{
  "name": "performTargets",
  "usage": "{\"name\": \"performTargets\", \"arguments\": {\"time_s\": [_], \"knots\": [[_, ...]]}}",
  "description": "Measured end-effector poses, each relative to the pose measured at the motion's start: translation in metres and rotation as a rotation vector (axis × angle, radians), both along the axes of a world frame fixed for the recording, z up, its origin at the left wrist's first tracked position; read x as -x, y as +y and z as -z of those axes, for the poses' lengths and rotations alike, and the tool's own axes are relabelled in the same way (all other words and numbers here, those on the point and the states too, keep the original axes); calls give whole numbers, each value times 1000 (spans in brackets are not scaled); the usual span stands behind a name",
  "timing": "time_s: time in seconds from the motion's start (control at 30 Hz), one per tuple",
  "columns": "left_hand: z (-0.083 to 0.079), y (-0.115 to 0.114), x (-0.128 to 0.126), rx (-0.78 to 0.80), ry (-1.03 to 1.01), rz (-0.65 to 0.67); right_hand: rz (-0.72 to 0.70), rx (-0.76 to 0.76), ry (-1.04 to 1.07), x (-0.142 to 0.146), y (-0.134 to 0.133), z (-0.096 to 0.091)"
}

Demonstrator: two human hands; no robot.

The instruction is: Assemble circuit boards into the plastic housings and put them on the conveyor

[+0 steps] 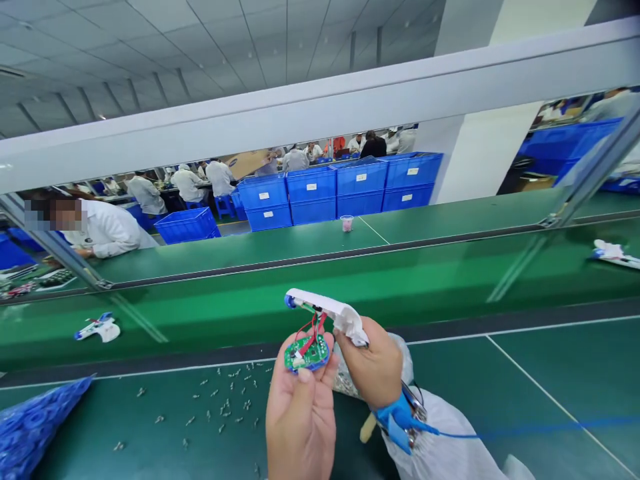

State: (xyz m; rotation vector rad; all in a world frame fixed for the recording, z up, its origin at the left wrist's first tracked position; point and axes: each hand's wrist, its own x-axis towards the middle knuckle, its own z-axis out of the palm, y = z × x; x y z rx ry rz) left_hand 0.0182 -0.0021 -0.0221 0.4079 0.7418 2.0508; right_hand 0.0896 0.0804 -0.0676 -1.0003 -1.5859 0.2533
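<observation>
My left hand (300,407) is raised in front of me and pinches a small round green circuit board (307,353) between thumb and fingers. Red and black wires (313,328) run from the board up into a white plastic handle-shaped housing (327,310) with a blue tip. My right hand (375,367) is closed around the housing's wider end. A blue wrist strap (397,417) with a blue cord sits on my right wrist, above a white sleeve.
Several small loose screws (220,400) lie on the green bench. A bag of blue parts (30,427) is at lower left. Assembled white units lie on the conveyor (97,328) (613,253). A small cup (347,223) stands farther back. Blue crates (340,190) and people in white coats stand behind.
</observation>
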Motion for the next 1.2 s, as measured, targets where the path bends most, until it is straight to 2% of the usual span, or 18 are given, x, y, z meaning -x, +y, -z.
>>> {"name": "performTargets", "arguments": {"time_s": [0.07,0.17,0.23,0.33,0.4,0.53,0.67,0.73,0.83,0.97,1.03,1.07,1.13,1.2], "knots": [[2,1,4,8,113,-85,-198,195,-63,3,-3,-1],[3,-3,14,104,271,-250,-584,493,-119,1,-5,-6],[2,-9,19,244,350,-304,-678,554,-33,-6,-5,-12],[-1,-17,22,422,510,-200,-633,381,143,-20,-10,-28],[-4,-21,20,467,675,-105,-667,287,201,-28,-15,-40],[-11,-23,15,534,1009,-16,-793,398,223,-32,-25,-55],[-14,-21,13,566,1143,-33,-797,485,240,-31,-26,-54],[-15,-20,13,533,1146,-10,-814,505,276,-31,-24,-53],[-15,-20,16,483,1043,51,-804,505,316,-35,-15,-52],[-16,-21,20,452,813,103,-598,463,121,-41,1,-50],[-16,-22,21,425,749,100,-492,430,5,-44,6,-48],[-15,-22,21,411,743,93,-482,411,-38,-44,7,-47],[-15,-22,20,374,780,79,-567,395,-108,-44,6,-48],[-15,-23,20,339,868,78,-721,401,-157,-42,1,-51]]}}
